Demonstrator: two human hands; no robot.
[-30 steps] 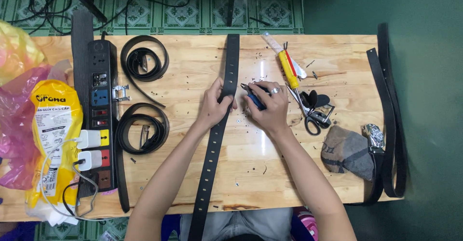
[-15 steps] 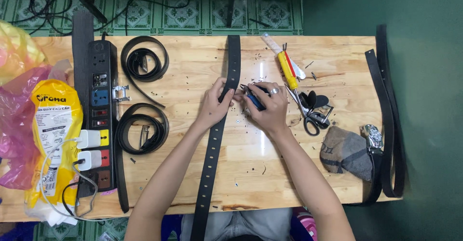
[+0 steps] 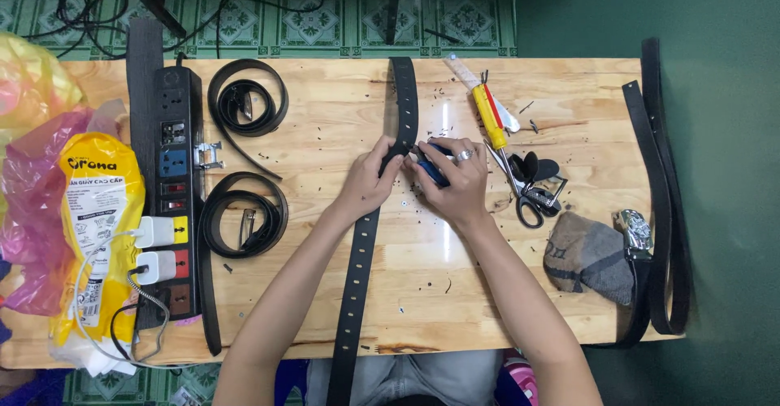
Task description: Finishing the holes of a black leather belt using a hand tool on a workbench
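Wooden table (image 3: 325,308) is seen from above, its top scattered with small dark punchings. A long black belt (image 3: 359,276) is laid lengthwise down the middle, from the far edge to past the near edge, a row of holes along its near half. A black power strip (image 3: 177,211) with plugged chargers lies at the left, beside a yellow bag (image 3: 97,211) and two coiled belts (image 3: 244,105). More belts (image 3: 662,211) hang at the right edge, near a grey pouch (image 3: 589,256). Scissors (image 3: 524,191) and a yellow screwdriver (image 3: 490,116) lie just beyond the right hand.

The belt is pinched at its edge by the left hand (image 3: 370,179), fingers closed on the strap. The right hand (image 3: 459,179) is closed around a small blue tool (image 3: 432,169), its tip set against the belt just beside the left fingertips.

The belt is judged light, flexible yet fairly stiff across its width, slightly slick; it is best held flat, close to the worked spot. The held point lies above the belt's middle, between both hands.
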